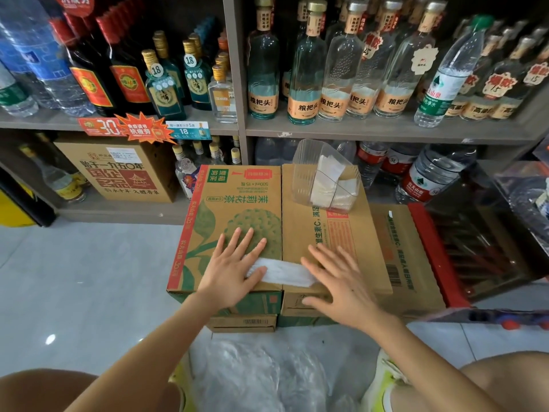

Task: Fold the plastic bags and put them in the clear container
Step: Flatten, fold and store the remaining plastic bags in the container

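Observation:
A white plastic bag, folded into a narrow strip, lies flat across the seam between two cardboard boxes. My left hand lies flat, fingers spread, on the strip's left end. My right hand is flat and spread over its right end. The clear container stands at the far edge of the right box and holds several folded white bags. A heap of loose clear plastic bags lies on the floor between my feet.
Shelves of glass and water bottles rise behind the boxes. A brown carton sits on the lower left shelf. A red crate stands right of the boxes. Grey tiled floor spreads to the left.

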Demonstrator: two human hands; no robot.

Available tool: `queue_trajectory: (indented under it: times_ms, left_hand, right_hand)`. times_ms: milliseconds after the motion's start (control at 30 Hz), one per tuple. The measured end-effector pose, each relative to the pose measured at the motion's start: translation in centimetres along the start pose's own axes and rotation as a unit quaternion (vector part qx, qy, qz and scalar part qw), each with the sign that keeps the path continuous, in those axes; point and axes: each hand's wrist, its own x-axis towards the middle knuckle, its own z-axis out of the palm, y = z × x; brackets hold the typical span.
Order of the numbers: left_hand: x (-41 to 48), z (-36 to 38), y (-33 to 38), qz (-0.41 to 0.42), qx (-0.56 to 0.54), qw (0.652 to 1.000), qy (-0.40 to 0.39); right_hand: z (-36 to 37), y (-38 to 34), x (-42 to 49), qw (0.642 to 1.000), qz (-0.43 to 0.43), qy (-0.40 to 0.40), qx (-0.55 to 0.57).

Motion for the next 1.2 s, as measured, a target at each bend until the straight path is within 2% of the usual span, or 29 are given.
queue_trajectory:
  times_ms: [67, 133, 233, 300, 367, 533, 667, 733, 833, 900, 1000, 1100, 1133, 1200]
  left_hand:
    - [0.4, -0.4, -1.2, 0.024, -0.022, 0.999, 0.000]
    - [0.7, -1.0, -1.7, 0.017, -0.037, 0.999, 0.022]
    - [-0.1, -1.5, -0.7, -0.018, -0.078, 0.989, 0.123]
    - [-1.4, -1.2, 0.8, -0.009, -0.139, 0.967, 0.214]
    - [-2.7, -0.5, 2.6, 0.020, -0.206, 0.951, 0.231]
    - [-2.9, 1.2, 4.2, 0.037, -0.241, 0.945, 0.218]
    - [-2.2, 0.9, 4.7, 0.003, -0.229, 0.937, 0.263]
    - [-2.0, 0.4, 4.9, -0.047, -0.270, 0.925, 0.264]
    - [-2.0, -0.6, 4.7, -0.158, -0.389, 0.886, 0.196]
    - [-1.9, -1.1, 4.5, -0.201, -0.450, 0.855, 0.158]
    - [-1.6, -1.8, 4.2, -0.228, -0.511, 0.814, 0.159]
    - [-1.5, -1.9, 4.1, -0.244, -0.534, 0.795, 0.154]
    - [-1.5, -1.9, 4.1, -0.246, -0.535, 0.794, 0.153]
    - [-1.6, -2.0, 4.2, -0.244, -0.530, 0.798, 0.149]
  right_hand:
    - [0.5, -0.5, -0.1, 0.999, -0.049, 0.010, -0.004]
    - [1.1, -0.8, -0.1, 0.996, -0.066, 0.059, 0.019]
    - [1.5, -1.5, 0.0, 0.990, -0.055, 0.122, 0.037]
    - [1.4, -1.9, -0.1, 0.985, -0.050, 0.158, 0.042]
    - [1.2, -2.3, -0.2, 0.984, -0.031, 0.170, 0.048]
    - [-0.1, -3.3, 0.1, 0.986, 0.014, 0.142, 0.087]
    - [-2.9, -3.8, 1.4, 0.984, 0.066, 0.026, 0.161]
    - [-4.5, -3.5, 2.1, 0.943, 0.118, -0.025, 0.311]
    - [-6.5, -2.3, 2.9, 0.815, 0.209, 0.021, 0.540]
    - [-6.5, -1.7, 3.6, 0.763, 0.228, 0.046, 0.603]
    - [-5.3, -2.8, 4.6, 0.726, 0.210, -0.008, 0.654]
    - [-3.7, -4.8, 5.7, 0.665, 0.216, -0.053, 0.713]
    - [-3.4, -5.3, 6.1, 0.666, 0.224, -0.053, 0.710]
    - [-3.0, -6.1, 6.6, 0.699, 0.254, -0.025, 0.668]
